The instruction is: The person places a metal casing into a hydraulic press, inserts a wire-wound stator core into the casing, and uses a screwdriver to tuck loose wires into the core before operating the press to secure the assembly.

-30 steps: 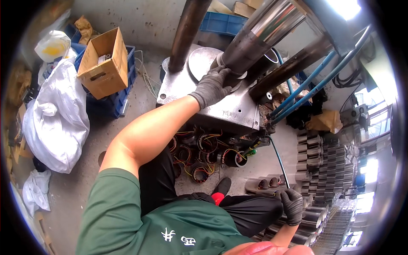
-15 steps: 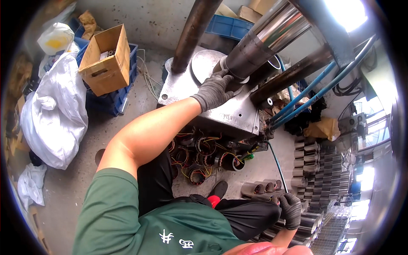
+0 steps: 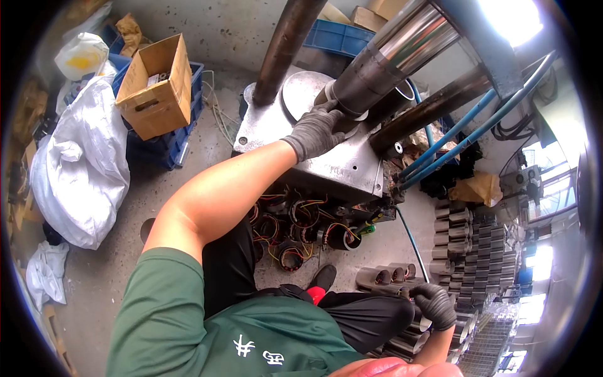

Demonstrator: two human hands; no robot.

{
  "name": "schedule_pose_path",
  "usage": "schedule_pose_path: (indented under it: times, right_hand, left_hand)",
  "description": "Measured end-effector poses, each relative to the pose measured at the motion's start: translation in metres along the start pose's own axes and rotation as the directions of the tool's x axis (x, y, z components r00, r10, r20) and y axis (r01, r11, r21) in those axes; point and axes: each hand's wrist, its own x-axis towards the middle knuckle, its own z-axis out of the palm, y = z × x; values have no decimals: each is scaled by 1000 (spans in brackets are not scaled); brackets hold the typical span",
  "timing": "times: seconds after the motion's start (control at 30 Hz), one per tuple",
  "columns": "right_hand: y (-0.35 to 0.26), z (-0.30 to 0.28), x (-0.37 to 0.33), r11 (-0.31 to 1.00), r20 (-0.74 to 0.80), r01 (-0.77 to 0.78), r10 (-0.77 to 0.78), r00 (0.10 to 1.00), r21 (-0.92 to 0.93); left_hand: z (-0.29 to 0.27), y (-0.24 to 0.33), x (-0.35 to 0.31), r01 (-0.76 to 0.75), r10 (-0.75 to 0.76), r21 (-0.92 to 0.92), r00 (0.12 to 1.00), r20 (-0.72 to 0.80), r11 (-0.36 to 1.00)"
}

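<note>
My left hand (image 3: 316,133), in a dark grey glove, reaches over the metal bed (image 3: 326,169) of a press. Its fingers curl in just beneath the thick steel ram (image 3: 370,81), against a metallic rounded part (image 3: 323,94). What lies inside those fingers is hidden. Low on the right, beside my bent knee, my right hand (image 3: 434,306) wears a matching glove. Its fingers are curled around the lower end of a thin dark lever (image 3: 412,245) that runs up to the press.
Several wound stator cores (image 3: 292,257) with coloured wires lie below the bed. Metal cylinders (image 3: 465,245) are stacked at right. Blue hoses (image 3: 458,141) hang beside the press. At left are a cardboard box (image 3: 151,94) on a blue crate (image 3: 163,147) and a white sack (image 3: 85,169).
My right hand has shifted slightly right, and the lever's lower end has moved the same way. My left hand remains by the ram, nearly in place.
</note>
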Motion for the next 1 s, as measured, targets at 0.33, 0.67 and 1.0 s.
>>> schedule_pose_path:
  times: [0.33, 0.67, 1.0]
  right_hand:
    - [-1, -3, 3, 974, -159, -44, 81, 984, 224]
    - [16, 16, 0, 979, -114, -8, 32, 993, 205]
    - [23, -146, 125, 935, -879, 169, -351, 323, -312]
  left_hand:
    - [-1, -2, 0, -4, 4, 15, 1000, 7, 1000]
    - [-1, -3, -1, -11, 10, 22, 1000, 16, 1000]
    - [7, -8, 1, -37, 36, 31, 999, 19, 999]
